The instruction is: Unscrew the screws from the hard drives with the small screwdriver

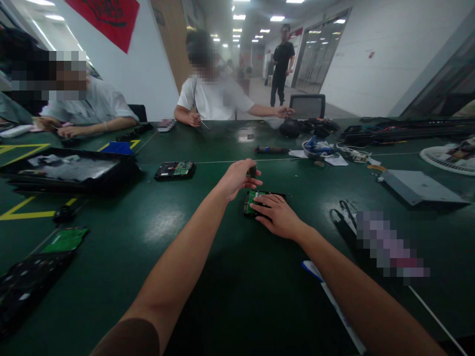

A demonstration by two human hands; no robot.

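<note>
A hard drive [254, 199] with its green circuit board facing up lies on the dark green table [222, 277] in front of me. My right hand [276, 215] lies flat on it with fingers spread, holding it down. My left hand [239, 177] hovers just above the drive's far end, fingers curled around a small dark tool handle [252, 171], probably a screwdriver, pointing down at the board.
A second hard drive [175, 170] lies to the left, a black tray [63, 170] further left, a loose green board [66, 240] near left. A grey metal case [419, 187], cables and a screwdriver [270, 149] lie far right. Two seated people work across the table; another stands behind.
</note>
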